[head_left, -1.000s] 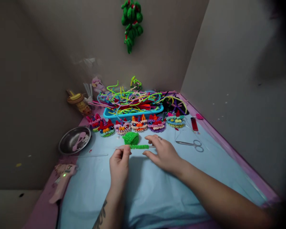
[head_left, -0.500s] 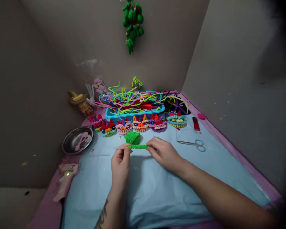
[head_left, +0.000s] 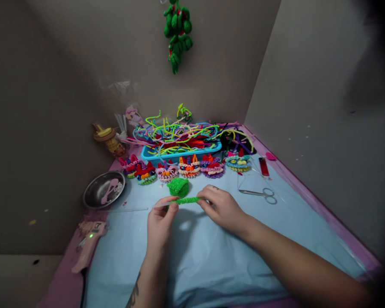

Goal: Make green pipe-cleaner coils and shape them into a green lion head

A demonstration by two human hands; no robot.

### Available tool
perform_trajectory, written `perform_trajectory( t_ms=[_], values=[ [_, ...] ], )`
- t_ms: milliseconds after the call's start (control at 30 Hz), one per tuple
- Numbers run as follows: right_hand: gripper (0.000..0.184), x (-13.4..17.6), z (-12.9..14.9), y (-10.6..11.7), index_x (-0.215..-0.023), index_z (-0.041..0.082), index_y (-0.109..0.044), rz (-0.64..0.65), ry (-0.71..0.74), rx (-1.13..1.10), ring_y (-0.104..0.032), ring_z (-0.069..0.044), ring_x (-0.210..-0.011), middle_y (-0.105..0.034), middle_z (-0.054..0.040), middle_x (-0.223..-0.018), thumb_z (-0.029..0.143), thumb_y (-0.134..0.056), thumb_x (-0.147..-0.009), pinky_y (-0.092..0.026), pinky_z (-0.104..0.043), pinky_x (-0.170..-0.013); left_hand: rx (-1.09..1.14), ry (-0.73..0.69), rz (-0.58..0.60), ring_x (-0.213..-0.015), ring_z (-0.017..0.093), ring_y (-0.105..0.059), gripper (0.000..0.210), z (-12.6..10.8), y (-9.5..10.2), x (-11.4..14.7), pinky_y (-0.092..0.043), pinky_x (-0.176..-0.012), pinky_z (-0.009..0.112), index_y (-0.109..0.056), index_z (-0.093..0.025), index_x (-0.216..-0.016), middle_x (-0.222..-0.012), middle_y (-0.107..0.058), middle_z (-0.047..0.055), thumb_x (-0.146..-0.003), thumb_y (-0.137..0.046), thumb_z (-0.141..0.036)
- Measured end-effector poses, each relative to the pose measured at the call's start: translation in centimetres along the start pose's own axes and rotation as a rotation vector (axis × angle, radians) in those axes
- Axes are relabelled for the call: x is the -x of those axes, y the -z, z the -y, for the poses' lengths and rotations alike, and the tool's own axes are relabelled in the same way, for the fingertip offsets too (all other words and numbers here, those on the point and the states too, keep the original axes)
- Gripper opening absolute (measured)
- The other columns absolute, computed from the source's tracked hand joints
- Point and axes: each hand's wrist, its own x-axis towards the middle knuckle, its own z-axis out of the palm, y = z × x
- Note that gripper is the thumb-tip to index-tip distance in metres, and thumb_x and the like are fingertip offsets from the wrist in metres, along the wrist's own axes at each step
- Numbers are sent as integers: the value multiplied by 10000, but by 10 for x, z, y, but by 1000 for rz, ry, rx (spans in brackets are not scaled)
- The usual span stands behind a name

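Observation:
A bright green fuzzy pipe cleaner (head_left: 188,200), wound in a tight coil, spans the gap between my two hands. My left hand (head_left: 162,216) pinches its left end, where a pale thin stick (head_left: 160,205) pokes out past my fingers to the left. At the coil's right end, my right hand (head_left: 218,205) grips it between thumb and fingertips. Just behind the coil, on the blue sheet, sits a green coiled piece (head_left: 178,187) with a flat top. What lies inside the coil is hidden.
Several colourful coiled animal heads (head_left: 189,167) line up before a blue tray (head_left: 181,154) heaped with pipe cleaners. Scissors (head_left: 258,193) lie at right. A metal bowl (head_left: 94,188), another thin stick (head_left: 128,209) and a pink glue gun (head_left: 90,246) are at left. Green figures (head_left: 179,32) hang above.
My left hand has shifted slightly left and down, its thumb and fingers turning, and the coil now tilts a little. My right hand keeps nearly the same place.

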Motion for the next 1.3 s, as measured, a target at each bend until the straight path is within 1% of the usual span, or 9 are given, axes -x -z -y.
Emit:
perform_trajectory(
  t_ms=[233,533,667,767,867,967,1100,1200,1300],
  values=[
    [106,0,-4,2,-888,190,-614,-8,31,-37,-577,-167,-761,-616,-48,-809,159,-512,-879,-451,-275,-675,25,73,-17,-670,143,-593,244,-4,-4,-1,-439,-654,242,-743,-156,-796,-726,-712,38,-610,-784,-309],
    [117,-1,-3,3,-865,189,-632,2,40,-83,-591,-165,-745,-626,-48,-785,157,-519,-872,-460,-269,-663,-11,103,29,-595,118,-565,255,-6,-8,2,-425,-580,221,-763,-165,-809,-688,-718,38,-597,-790,-303],
    [108,-1,-4,1,-873,195,-633,23,30,-49,-593,-164,-755,-633,-45,-807,160,-531,-869,-460,-268,-676,0,102,22,-620,130,-591,244,-5,-9,2,-445,-598,230,-761,-164,-796,-723,-729,49,-593,-790,-297],
    [147,0,-3,0,-960,195,-632,55,23,-16,-598,-175,-800,-645,-52,-858,146,-527,-869,-466,-285,-719,4,95,22,-657,143,-618,227,-5,-9,2,-465,-629,242,-751,-164,-797,-772,-740,56,-607,-782,-284],
    [222,0,0,-1,-1058,199,-616,76,43,-79,-606,-177,-838,-661,-60,-912,127,-507,-879,-475,-292,-748,16,96,50,-703,160,-651,217,-6,-10,3,-489,-681,262,-735,-160,-817,-805,-744,61,-638,-762,-281],
    [202,0,3,-1,-1013,206,-635,52,11,-147,-610,-164,-800,-662,-44,-864,125,-499,-886,-476,-273,-715,-8,88,68,-738,168,-672,236,-8,-12,5,-506,-707,275,-713,-153,-881,-874,-743,75,-688,-726,-287],
    [140,-2,4,0,-930,196,-644,-29,-110,-169,-596,-147,-719,-638,-18,-776,136,-533,-870,-457,-255,-659,-52,39,11,-672,156,-676,281,-12,-15,9,-484,-574,241,-652,-157,-993,-910,-733,85,-763,-657,-318],
    [112,-3,5,0,-873,191,-637,-39,-168,-192,-584,-136,-682,-630,-4,-748,125,-547,-855,-439,-242,-624,-86,5,-6,-610,144,-661,259,-15,-16,12,-450,-511,225,-636,-153,-962,-864,-733,85,-785,-634,-341],
    [109,-2,5,0,-851,186,-624,-64,-161,-162,-584,-143,-704,-626,-7,-750,116,-541,-854,-436,-247,-639,-148,-12,-6,-606,135,-639,228,-17,-15,12,-451,-525,226,-660,-146,-891,-849,-729,85,-781,-634,-343]
  ],
)
